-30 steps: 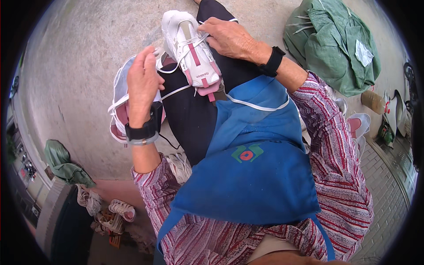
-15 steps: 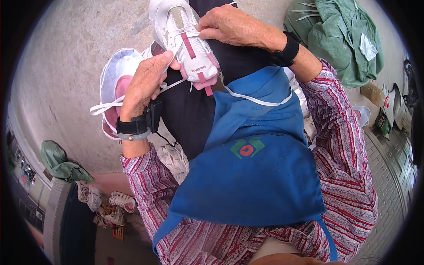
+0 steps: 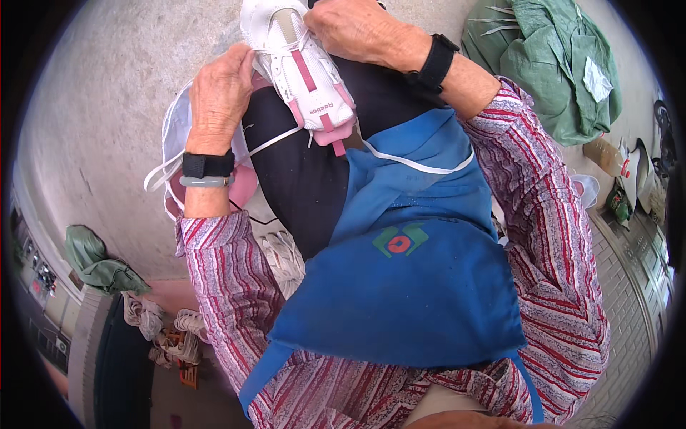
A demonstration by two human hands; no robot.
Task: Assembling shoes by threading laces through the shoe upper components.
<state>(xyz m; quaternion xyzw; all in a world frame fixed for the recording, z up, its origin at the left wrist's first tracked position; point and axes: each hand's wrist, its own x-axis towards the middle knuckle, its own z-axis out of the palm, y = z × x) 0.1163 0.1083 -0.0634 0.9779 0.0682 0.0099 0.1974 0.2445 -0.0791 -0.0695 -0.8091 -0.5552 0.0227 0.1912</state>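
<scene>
A white sneaker with pink trim [image 3: 318, 89] lies across my black-trousered lap, its laces partly threaded. My left hand [image 3: 223, 93] is at its left side, with thumb and fingers pinched on a white shoelace [image 3: 275, 50] that crosses the shoe. Over the shoe's right edge, near the top of the picture, my right hand [image 3: 361, 32] is closed on the lace there; its fingertips are partly hidden. One loose white lace [image 3: 421, 166] trails over my blue apron [image 3: 400, 286]. Another runs left beneath my left wrist.
A pale, pink-lined item [image 3: 246, 186] lies behind my left wrist. White laces [image 3: 282, 261] are bundled beside my left forearm. At upper right sits a green sack [image 3: 550, 71]; a green cloth bundle [image 3: 100, 261] is at left. More lace bundles [image 3: 182, 347] lie lower left.
My left hand has moved up and left, away from the shoe's tongue. My right hand has shifted slightly up and left. The shoe has stayed in place.
</scene>
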